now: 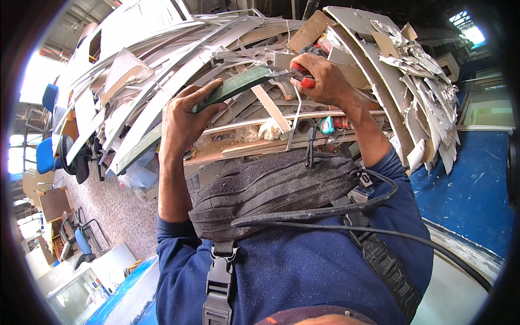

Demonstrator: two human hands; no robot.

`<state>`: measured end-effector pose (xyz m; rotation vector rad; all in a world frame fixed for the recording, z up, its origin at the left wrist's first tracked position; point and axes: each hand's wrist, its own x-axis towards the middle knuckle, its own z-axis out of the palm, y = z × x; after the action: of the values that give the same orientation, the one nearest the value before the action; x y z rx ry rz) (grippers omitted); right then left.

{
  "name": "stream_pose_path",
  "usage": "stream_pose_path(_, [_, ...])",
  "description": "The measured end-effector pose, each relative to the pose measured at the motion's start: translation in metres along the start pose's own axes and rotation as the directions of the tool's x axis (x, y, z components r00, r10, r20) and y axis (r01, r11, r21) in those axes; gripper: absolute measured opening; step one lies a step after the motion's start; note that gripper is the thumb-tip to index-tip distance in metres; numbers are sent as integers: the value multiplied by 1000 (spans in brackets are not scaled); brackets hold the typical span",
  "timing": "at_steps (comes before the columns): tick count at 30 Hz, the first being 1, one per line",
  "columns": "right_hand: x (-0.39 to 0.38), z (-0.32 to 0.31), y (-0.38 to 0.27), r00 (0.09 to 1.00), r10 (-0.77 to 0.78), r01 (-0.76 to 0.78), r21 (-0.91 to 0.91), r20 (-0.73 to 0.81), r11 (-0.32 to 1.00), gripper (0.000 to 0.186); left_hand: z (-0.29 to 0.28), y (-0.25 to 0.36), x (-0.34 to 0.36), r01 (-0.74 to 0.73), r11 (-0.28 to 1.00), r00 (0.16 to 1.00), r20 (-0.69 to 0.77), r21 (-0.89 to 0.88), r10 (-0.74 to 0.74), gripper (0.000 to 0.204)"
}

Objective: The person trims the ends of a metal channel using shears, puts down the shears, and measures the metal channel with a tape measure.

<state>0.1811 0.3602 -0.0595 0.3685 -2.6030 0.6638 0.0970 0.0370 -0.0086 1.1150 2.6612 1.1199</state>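
My left hand (183,116) is closed around a long dark green strip (238,84), its thumb and fingers gripping the sides. The strip slants from lower left to upper right and passes beyond the hand at its lower end. In my right hand (330,84) is a pair of pliers or snips with red handles (307,83), the fingers wrapped round them. The tool's metal jaws meet the upper right end of the strip; whether they are closed on it is too small to tell. Behind both hands lies a large heap of white and brown scrap strips (271,108).
A small teal and black round item (326,125) lies in the heap below my right wrist. Torn white board pieces (428,103) jut out at the right, above a blue surface (466,184). Blue chairs (49,154) stand at the left. A black cable (379,230) crosses my chest.
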Motion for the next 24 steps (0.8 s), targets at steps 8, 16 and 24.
stream_pose_path(8, [0,0,-1,930,360,-364,65,72,929,35,1,-16,-3,271,930,963,68,-250,-262,36])
stream_pose_path(16, [14,9,-3,953,38,-54,-44,-299,998,41,15,-9,-13,385,748,903,388,-540,-185,50])
stream_pose_path(24, [25,-2,-3,975,-116,116,-13,-188,993,44,8,-12,-14,471,641,826,558,-606,-80,51])
